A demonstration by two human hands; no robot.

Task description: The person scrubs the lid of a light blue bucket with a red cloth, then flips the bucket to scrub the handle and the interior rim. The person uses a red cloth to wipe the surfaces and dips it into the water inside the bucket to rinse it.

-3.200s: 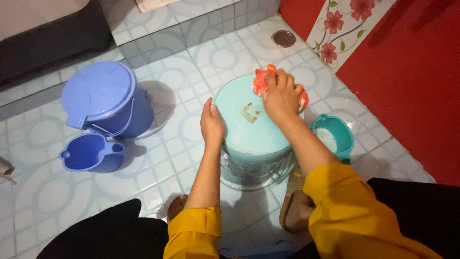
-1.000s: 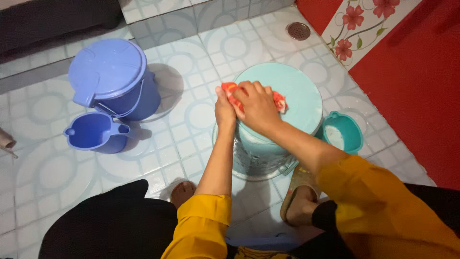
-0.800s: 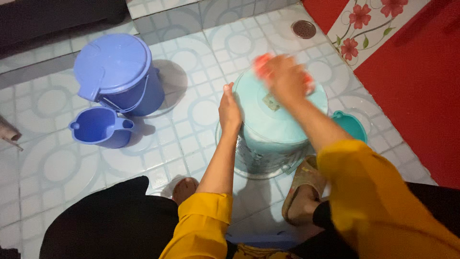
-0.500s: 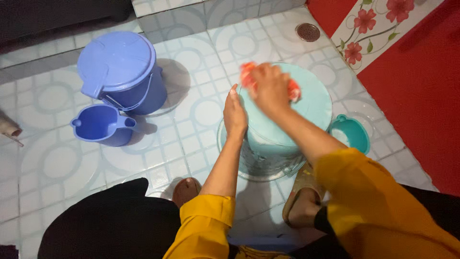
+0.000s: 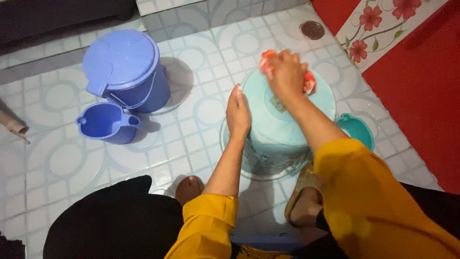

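Note:
An upturned light teal bucket stands on the tiled floor in front of me, its flat bottom facing up. My right hand presses an orange-red scrubbing cloth against the far part of that bottom. My left hand lies flat against the bucket's left side, fingers together, steadying it. Both my sleeves are yellow.
A blue lidded bucket and a blue jug stand at the left. A small teal dipper sits right of the bucket. A floor drain lies at the far right by a red wall. My sandalled feet are below the bucket.
My right hand has rubbed the cloth back and forth over the bucket's bottom, from the near left edge to the far side. My left hand has stayed on the bucket's side.

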